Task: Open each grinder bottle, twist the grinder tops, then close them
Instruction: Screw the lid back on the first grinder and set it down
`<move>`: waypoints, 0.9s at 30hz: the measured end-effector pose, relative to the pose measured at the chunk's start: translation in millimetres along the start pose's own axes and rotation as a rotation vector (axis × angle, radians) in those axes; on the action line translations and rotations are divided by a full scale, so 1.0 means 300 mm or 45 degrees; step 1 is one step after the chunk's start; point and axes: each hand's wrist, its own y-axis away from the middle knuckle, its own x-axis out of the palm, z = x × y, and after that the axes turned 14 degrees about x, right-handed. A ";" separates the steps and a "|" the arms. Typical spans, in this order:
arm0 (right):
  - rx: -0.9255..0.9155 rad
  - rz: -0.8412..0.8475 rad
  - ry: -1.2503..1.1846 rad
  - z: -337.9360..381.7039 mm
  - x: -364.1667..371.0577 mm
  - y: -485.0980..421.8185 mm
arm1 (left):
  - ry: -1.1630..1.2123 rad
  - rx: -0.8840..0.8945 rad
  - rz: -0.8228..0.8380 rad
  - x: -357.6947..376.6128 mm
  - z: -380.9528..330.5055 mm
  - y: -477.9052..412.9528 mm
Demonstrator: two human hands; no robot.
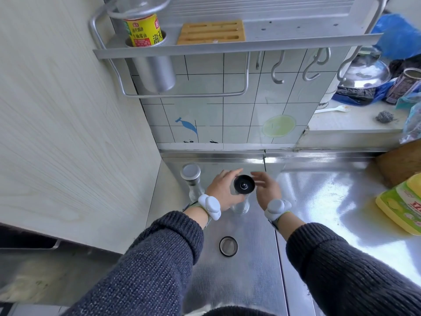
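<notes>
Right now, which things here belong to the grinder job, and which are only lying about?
Job: open grinder bottle, left hand, right hand, capped grinder bottle, loose cap.
Lying about: sauce can, steel scrubber, white spoon, yellow bottle.

Both arms were stretched out forward, sleeves of a dark knit sweater pulled down to the wrists, and each wrist had a white band-type device strapped on. The left hand (222,190) was curled in a loose grip, thumb and fingers reaching toward the right, back of the hand facing up. The right hand (266,190) was open, fingers spread a bit and slightly blurred, palm turned toward the left one, the two hands near each other.
</notes>
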 end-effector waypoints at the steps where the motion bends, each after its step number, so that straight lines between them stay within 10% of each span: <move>1: -0.059 -0.053 0.016 0.034 0.001 0.005 | -0.061 0.025 -0.034 -0.020 0.003 0.004; 7: -0.536 -0.215 0.062 0.233 0.102 0.101 | -0.498 0.187 -0.388 -0.159 0.032 0.000; 11: -0.693 -0.109 0.135 0.247 0.193 0.136 | -0.646 -0.168 -0.416 -0.231 0.096 0.016; 17: -0.507 0.174 0.294 0.179 0.282 0.168 | -0.493 -0.484 -0.088 -0.255 0.167 0.075; 27: -0.263 0.395 0.608 0.108 0.363 0.141 | -0.379 -0.325 -0.379 -0.268 0.154 0.152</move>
